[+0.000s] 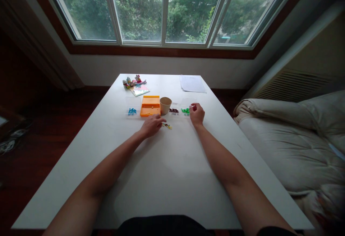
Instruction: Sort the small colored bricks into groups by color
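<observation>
My left hand (153, 125) rests low over the middle of the table, its index finger stretched out. Just beside those fingertips lies a small cluster of yellow and dark pieces (167, 126); whether they touch is too small to tell. To the right, my right hand (197, 114) is closed, thumb and fingers pinched together at the edge of a clear tray holding green pieces (185, 110). Whatever sits in that pinch is hidden. Dark brown pieces (174, 110) lie left of the green ones. A tan cup (165, 105) stands between the brown pieces and an orange tray (150, 105).
Blue pieces (132, 111) sit in a clear tray left of the orange one. Small colourful figures (132, 81) and a flat card (140, 90) occupy the back left of the white table (167, 178). Paper sheets (192, 84) lie at the back right.
</observation>
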Motion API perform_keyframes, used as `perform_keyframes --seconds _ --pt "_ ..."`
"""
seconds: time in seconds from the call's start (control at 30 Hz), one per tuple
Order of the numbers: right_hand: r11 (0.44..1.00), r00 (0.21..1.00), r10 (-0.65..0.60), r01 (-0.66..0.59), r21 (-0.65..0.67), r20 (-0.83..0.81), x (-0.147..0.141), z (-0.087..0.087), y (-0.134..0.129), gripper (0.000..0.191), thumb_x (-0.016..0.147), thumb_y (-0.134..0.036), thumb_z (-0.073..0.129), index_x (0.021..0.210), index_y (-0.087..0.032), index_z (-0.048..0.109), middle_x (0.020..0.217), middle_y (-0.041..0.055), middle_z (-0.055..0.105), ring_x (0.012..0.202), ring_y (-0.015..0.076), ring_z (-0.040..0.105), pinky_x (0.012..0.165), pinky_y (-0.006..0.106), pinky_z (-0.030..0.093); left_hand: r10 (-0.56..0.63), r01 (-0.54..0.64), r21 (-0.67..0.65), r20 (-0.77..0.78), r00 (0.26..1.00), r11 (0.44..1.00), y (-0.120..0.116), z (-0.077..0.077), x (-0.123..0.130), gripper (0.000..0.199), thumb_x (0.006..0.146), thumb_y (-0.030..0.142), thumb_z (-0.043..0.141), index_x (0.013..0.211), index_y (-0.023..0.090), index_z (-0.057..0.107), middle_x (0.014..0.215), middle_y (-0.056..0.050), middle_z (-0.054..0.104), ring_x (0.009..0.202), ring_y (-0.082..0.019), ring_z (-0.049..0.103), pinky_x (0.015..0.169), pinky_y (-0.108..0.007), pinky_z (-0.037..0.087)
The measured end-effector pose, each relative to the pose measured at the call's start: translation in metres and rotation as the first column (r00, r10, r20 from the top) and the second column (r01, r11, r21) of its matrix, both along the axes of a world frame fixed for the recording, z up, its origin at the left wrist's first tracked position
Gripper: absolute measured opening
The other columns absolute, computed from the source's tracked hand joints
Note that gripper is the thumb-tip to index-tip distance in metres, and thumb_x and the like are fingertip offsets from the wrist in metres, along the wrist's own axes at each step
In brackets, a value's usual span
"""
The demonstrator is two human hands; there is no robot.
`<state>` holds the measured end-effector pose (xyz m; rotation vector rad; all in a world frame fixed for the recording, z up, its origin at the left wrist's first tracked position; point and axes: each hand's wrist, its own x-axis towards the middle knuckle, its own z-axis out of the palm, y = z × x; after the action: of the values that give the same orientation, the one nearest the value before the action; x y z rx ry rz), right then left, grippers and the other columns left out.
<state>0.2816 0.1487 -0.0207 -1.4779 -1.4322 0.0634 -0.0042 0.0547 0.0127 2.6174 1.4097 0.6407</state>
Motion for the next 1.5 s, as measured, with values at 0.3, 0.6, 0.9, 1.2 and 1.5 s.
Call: perform_keyframes --seconds 0.3,0.6,0.9,1.2,1.5 --pt "0.995 0.995 0.097 -0.097 0.023 -0.011 -0.008 -0.004 0.000 0.015 0.086 -0.026 0.052 0.088 -0.019 0.066 0.080 0.0039 0.065 0.076 0.0198 0.055 0.077 0.032 0.044 -0.094 0.091 -0.025 -0.145 0.985 0.996 -0.006 0.005 0.014 0.040 0.091 0.011 0.051 0.118 0.034 0.071 0.099 -0.006 0.057 0.092 -0.020 0.052 0.082 -0.033 0.039" --pt "0.981 0.981 0.196 -0.196 0.000 -0.003 -0.021 -0.004 -0.008 0.015 0.086 -0.028 0.053 0.087 -0.020 0.065 0.080 0.0038 0.066 0.075 0.0197 0.056 0.077 0.032 0.046 -0.026 0.022 -0.062 -0.075 0.997 0.998 -0.001 -0.003 0.007 0.031 0.090 0.014 0.053 0.109 0.026 0.073 0.102 -0.007 0.060 0.094 -0.020 0.054 0.083 -0.032 0.042" --pt "0.956 0.955 0.295 -0.294 -0.016 0.030 -0.031 0.001 -0.018 0.016 0.087 -0.029 0.052 0.089 -0.021 0.066 0.079 0.0033 0.067 0.075 0.0191 0.058 0.076 0.032 0.046 0.002 -0.004 -0.048 -0.053 0.999 0.999 -0.001 -0.004 0.002 0.029 0.089 0.016 0.054 0.109 0.026 0.072 0.101 -0.007 0.061 0.093 -0.021 0.056 0.083 -0.033 0.045" --pt "0.955 0.955 0.297 -0.296 -0.030 0.020 -0.031 0.001 -0.018 0.017 0.087 -0.029 0.052 0.090 -0.021 0.067 0.079 0.0023 0.067 0.072 0.0180 0.059 0.074 0.030 0.046 0.023 -0.026 -0.047 -0.046 0.999 0.999 -0.001 -0.003 0.001 0.031 0.091 0.018 0.051 0.115 0.025 0.071 0.101 -0.007 0.062 0.093 -0.021 0.057 0.085 -0.033 0.046" --pt "0.836 0.816 0.549 -0.532 -0.136 0.180 -0.043 0.004 -0.030 0.014 0.088 -0.023 0.056 0.092 -0.021 0.070 0.077 0.0017 0.065 0.070 0.0165 0.056 0.069 0.028 0.043 0.050 -0.051 -0.026 -0.051 0.997 0.998 -0.001 -0.006 -0.004 0.028 0.092 0.022 0.052 0.113 0.026 0.071 0.102 -0.008 0.063 0.095 -0.022 0.057 0.084 -0.034 0.045"
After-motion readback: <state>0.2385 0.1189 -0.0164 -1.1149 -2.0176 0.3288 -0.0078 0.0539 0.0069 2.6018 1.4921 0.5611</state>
